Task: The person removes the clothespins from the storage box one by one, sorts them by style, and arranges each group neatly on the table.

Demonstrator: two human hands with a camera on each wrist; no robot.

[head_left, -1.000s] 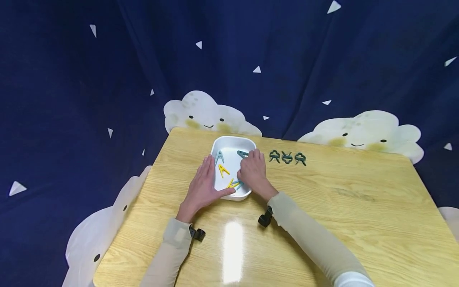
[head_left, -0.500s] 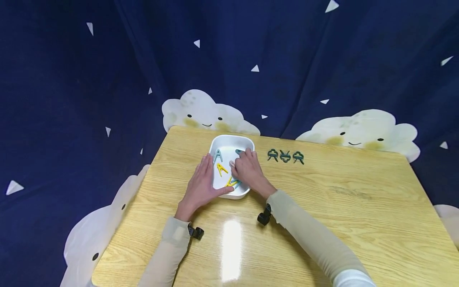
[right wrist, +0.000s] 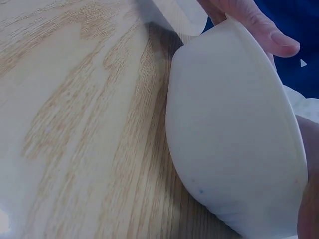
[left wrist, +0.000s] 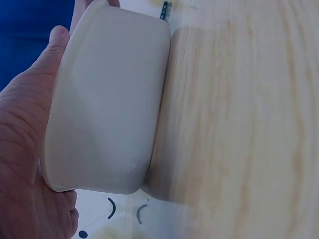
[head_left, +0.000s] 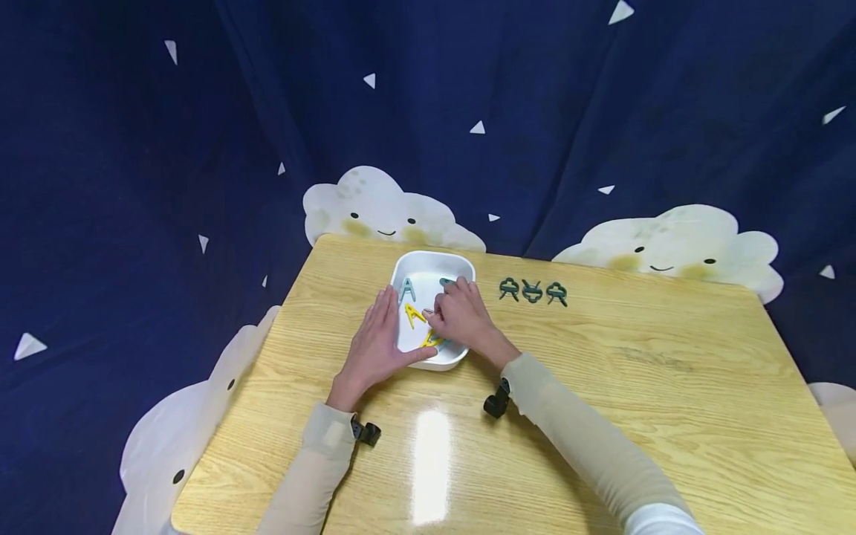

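Note:
A white tray (head_left: 435, 364) holds several clips: a pale teal one (head_left: 408, 290) at the far left, a yellow one (head_left: 414, 315) in the middle, another yellow one (head_left: 432, 339) at the near end, and a dark green one (head_left: 446, 282) at the far end, partly hidden. My left hand (head_left: 377, 345) presses straight fingers against the tray's left side, thumb over the near rim. My right hand (head_left: 463, 316) reaches over the right rim with bent fingers, pinching a small greyish piece (head_left: 428, 313), mostly hidden. The left wrist view shows the tray's outer wall (left wrist: 107, 99).
On the wooden table (head_left: 602, 386), right of the tray, three dark green clips (head_left: 532, 291) lie in a row. A dark blue curtain (head_left: 428, 111) with clouds hangs behind the table's far edge. Black wrist cameras (head_left: 496, 401) hang at both cuffs.
My right hand has moved left inside the tray, and a greyish piece now shows at its fingertips, close to the middle yellow clip. The left hand has kept its place on the tray.

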